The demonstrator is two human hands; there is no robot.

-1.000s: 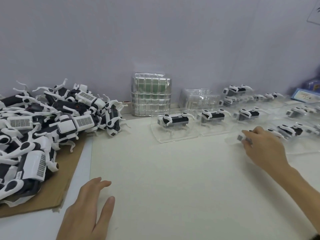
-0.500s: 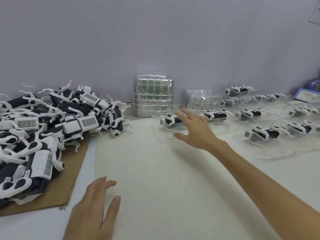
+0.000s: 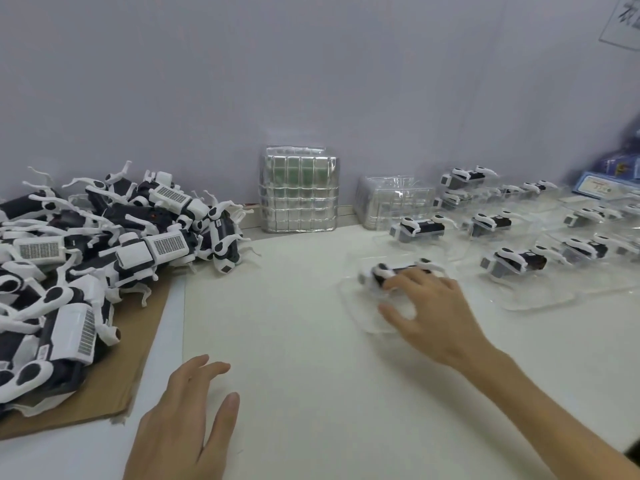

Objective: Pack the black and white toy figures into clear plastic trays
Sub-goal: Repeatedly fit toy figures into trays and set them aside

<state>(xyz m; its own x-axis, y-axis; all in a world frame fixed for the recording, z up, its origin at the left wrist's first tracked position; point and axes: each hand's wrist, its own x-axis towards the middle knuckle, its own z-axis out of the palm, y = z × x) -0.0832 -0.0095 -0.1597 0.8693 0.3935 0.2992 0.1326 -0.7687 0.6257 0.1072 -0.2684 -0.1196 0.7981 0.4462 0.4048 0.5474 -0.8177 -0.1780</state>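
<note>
Fingers [image 3: 420,278] curl over toy figure [image 3: 380,271].

Left hand [image 3: 183,420] bare, seen from the back; slim fingers, short plain nails, thumbnail the clearest one; wrist cut off by the bottom frame edge. Right hand [image 3: 436,317] bare too, back side showing; knuckles and faint tendon lines visible, fingertips smeared by motion blur; right forearm [image 3: 540,403] bare along all of its visible length, slim at the wrist, wider toward the lower right corner. Dark sliver [image 3: 634,457] at the right frame edge just beside the upper forearm; too small to tell if it is a sleeve.
</note>
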